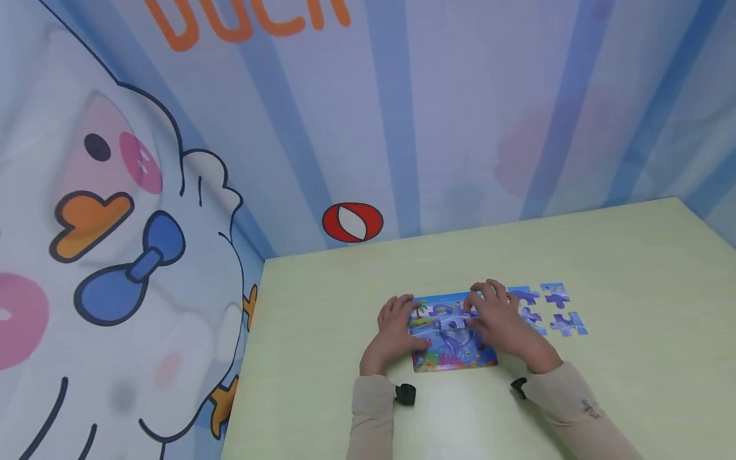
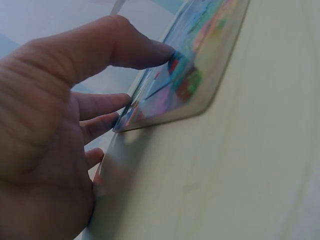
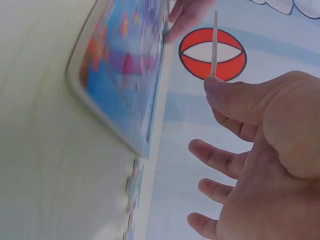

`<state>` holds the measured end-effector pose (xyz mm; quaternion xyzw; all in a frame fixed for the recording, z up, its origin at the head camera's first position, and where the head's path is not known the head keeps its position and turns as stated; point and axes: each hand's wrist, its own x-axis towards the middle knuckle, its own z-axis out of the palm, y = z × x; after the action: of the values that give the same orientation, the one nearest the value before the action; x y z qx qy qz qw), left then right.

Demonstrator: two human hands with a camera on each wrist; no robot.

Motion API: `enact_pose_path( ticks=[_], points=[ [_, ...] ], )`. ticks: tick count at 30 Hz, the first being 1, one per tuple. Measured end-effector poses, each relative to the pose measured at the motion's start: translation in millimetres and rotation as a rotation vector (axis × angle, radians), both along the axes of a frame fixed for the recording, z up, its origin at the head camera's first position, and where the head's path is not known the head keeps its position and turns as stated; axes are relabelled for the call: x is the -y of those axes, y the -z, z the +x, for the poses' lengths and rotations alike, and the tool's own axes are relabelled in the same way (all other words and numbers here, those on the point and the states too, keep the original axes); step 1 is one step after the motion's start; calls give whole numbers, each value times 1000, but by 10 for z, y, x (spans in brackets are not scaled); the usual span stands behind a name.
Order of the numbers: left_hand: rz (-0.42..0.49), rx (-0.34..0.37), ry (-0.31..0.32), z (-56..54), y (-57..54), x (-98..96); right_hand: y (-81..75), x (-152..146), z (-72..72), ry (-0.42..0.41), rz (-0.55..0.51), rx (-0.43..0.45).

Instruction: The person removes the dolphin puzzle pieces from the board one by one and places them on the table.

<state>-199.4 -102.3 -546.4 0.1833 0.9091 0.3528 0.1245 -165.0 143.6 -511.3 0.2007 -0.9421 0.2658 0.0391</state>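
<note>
A jigsaw puzzle board [image 1: 454, 361] with an underwater picture lies on the table between the two hands. My left hand [image 1: 395, 329] rests at its left side. In the left wrist view, the thumb [image 2: 142, 52] presses on the picture, while the other fingertips touch near the board's edge. Above the right part of the board, my right hand [image 1: 501, 319] pinches a puzzle piece [image 3: 215, 42] between thumb and index finger. The right wrist view shows that piece edge-on, apart from the board, with the other fingers spread. Its printed face is hidden there.
Several loose puzzle pieces lie right of the board, among them an upper one [image 1: 556, 294] and a lower one [image 1: 569, 324]. The pale table [image 1: 322, 332] meets a printed cloth wall [image 1: 454, 128] behind and at the left.
</note>
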Motion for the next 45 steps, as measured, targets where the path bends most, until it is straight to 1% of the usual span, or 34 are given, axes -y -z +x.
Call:
enact_pose_path(
  ticks=[10,15,20,27,34,38,45],
  points=[
    [0,14,-10,-3,-14,-4,-14,-267,65,74,-53,60],
    [-2,13,-10,-4,-7,-14,-15,-418,84,95,-67,85],
    [-6,9,-11,-6,-11,-16,13,-575,85,119,-53,107],
    [36,23,-10,12,-35,-1,-6,-729,117,150,0,139],
    [28,24,-4,16,-41,9,-12,-789,144,154,25,164],
    [29,31,-2,0,-35,13,-14,-790,137,154,34,163],
    [22,28,2,-2,-3,6,45,-770,149,159,55,168]
  ],
)
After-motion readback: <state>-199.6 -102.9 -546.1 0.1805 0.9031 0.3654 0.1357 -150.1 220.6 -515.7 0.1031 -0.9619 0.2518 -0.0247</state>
